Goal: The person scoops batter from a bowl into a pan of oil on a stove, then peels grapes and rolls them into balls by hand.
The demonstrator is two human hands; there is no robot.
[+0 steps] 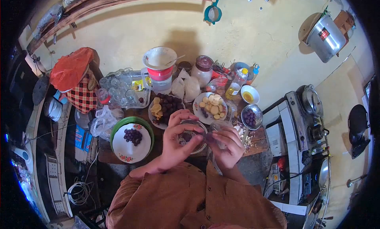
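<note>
My left hand (176, 140) and my right hand (228, 146) meet over a small glass bowl (196, 149) at the near edge of the wooden table (259, 144). Between the fingertips of both hands sits a dark purple grape (208, 137). My left hand curls over the bowl's left side, and dark fruit pieces show inside the bowl under its fingers. My right hand pinches the grape from the right. Brown sleeves cover both forearms.
Left of the hands, a white plate with grapes (132, 140) lies on a green basin. Behind are a plate of grapes and yellow slices (164, 108), a plate of banana slices (213, 106), a steel bowl of grapes (251, 117), jars, a tray of glasses (118, 88), and a stove (304, 114) to the right.
</note>
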